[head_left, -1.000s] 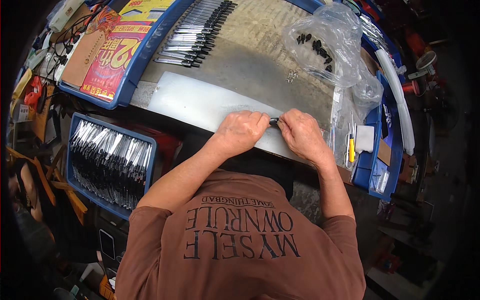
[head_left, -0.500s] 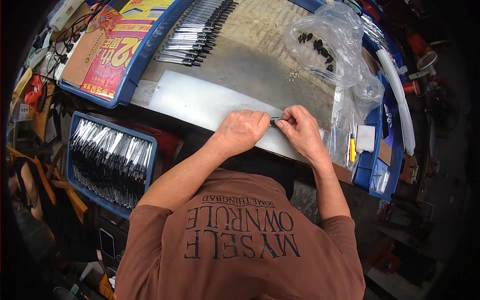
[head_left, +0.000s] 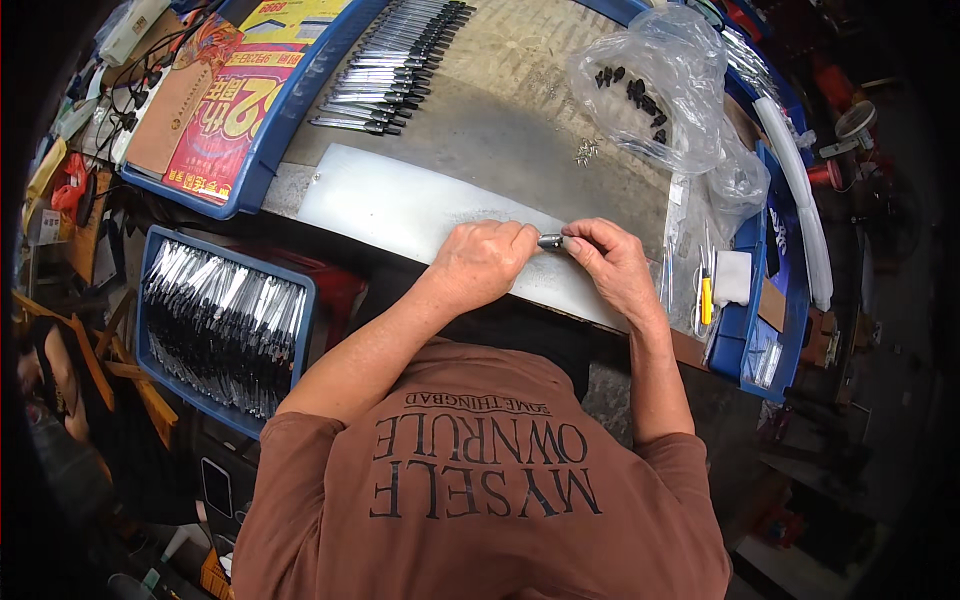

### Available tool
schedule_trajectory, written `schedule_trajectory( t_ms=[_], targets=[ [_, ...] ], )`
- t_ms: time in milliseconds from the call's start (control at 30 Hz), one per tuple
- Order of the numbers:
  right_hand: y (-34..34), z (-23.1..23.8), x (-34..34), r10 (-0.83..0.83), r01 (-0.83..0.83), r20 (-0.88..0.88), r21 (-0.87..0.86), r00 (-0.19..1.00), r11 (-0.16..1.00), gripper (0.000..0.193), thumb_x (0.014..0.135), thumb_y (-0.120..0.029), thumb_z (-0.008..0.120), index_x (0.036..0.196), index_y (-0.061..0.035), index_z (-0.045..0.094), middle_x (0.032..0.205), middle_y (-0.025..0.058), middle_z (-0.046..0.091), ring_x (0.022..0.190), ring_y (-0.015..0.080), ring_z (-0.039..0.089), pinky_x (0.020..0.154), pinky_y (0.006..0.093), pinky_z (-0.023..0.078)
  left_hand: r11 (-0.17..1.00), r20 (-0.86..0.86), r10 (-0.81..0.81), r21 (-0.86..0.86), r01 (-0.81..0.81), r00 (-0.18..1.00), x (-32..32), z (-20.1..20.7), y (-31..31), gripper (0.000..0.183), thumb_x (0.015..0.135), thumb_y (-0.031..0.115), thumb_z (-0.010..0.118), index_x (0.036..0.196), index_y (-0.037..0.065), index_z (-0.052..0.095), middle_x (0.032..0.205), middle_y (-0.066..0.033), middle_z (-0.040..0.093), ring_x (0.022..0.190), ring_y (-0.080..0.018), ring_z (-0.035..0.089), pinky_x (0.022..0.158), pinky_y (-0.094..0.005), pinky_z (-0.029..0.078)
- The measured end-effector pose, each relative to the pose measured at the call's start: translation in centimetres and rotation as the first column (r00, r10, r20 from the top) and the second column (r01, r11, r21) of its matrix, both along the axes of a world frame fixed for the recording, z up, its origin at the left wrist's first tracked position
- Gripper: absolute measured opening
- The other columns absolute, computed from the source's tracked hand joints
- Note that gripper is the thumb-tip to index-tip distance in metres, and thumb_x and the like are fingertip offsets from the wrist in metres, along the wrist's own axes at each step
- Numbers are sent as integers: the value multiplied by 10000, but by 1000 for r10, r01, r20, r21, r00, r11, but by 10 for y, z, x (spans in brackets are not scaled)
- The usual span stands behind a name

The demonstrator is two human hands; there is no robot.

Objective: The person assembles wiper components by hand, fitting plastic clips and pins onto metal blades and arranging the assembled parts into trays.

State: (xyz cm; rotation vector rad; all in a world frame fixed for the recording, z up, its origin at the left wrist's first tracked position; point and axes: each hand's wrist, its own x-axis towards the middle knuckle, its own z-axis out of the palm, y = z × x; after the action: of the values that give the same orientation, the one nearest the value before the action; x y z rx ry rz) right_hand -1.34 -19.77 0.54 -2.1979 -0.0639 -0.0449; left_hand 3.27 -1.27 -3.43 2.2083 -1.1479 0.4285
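Observation:
Over the near edge of a white plastic sheet (head_left: 400, 200), my two hands meet at a pen (head_left: 549, 241). Only a short silver-and-black stretch of it shows between them. My left hand (head_left: 484, 262) is closed round the pen's left part, which the fist hides. At the other end, the thumb and forefinger of my right hand (head_left: 612, 265) pinch the dark tip. Beyond the sheet lies a row of finished-looking black-and-clear pens (head_left: 385, 75). Small metal tips (head_left: 586, 151) are scattered on the worktop, near black parts (head_left: 635, 92) in a clear plastic bag (head_left: 685, 75).
A blue tray full of pens (head_left: 222, 325) stands at my left, below the worktop. Another blue tray (head_left: 262, 165) holds printed cardboard at the far left. To the right are a yellow-handled tool (head_left: 706, 300), a white block (head_left: 733, 277) and a blue bin (head_left: 738, 335).
My right fingers have shifted slightly right, and more of the pen shows between my hands. The left hand stays almost where it was.

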Motion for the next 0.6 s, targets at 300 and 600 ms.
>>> schedule_trajectory(
  t_ms=[300,600],
  targets=[
    [12,-3,0,-7,6,-45,-18,999,1000,203,822,-187,619,872,5,660,699,117,606,617,188,548,567,291,423,999,22,-16,-30,17,1000,1,0,0,163,741,159,651,780,45,542,572,-60,524,516,-205,577,449,-315,460],
    [17,-9,-3,-50,48,21,73,999,996,160,796,-149,643,834,5,661,677,100,605,596,160,541,542,283,418,997,-16,-48,-53,47,999,1,0,3,144,778,151,603,716,71,499,601,-46,528,547,-204,583,460,-325,466]
  ],
)
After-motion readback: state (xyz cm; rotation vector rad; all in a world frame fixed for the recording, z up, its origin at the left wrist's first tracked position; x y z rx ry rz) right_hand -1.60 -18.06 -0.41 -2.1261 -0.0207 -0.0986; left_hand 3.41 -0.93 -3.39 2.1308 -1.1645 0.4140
